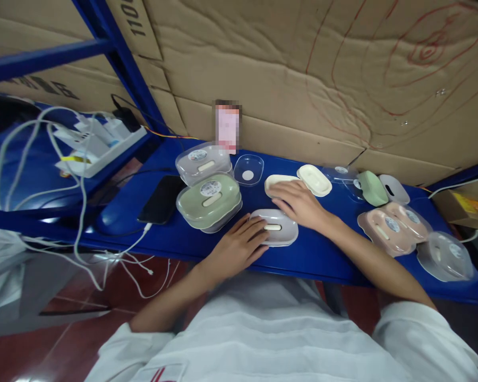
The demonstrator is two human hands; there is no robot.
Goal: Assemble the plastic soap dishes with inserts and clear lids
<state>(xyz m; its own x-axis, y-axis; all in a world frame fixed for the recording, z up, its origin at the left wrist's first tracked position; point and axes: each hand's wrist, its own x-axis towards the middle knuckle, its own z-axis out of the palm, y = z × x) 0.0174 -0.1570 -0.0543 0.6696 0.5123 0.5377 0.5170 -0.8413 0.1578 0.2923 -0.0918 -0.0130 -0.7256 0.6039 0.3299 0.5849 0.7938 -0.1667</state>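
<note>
A grey soap box [289, 229] with a slot and a cream bar in its top sits near the table's front edge. My left hand [241, 246] is closed around its left end, fingers on top and thumb along the near side. Just behind the box, my right hand [302, 204] stretches its fingers over an oval cream tray [274, 182] and partly covers it. Whether those fingertips press on the tray is hard to tell. A second cream tray [315, 180] lies to the right, touching or close to the first.
Lidded boxes stand at left, one green [209, 204] and one grey [203, 164], beside a black phone [162, 199]. Clear lids [249, 168], a green shell [373, 188] and pink boxes [390, 231] lie about the blue table [322, 260]. White cables [82, 212] hang at left.
</note>
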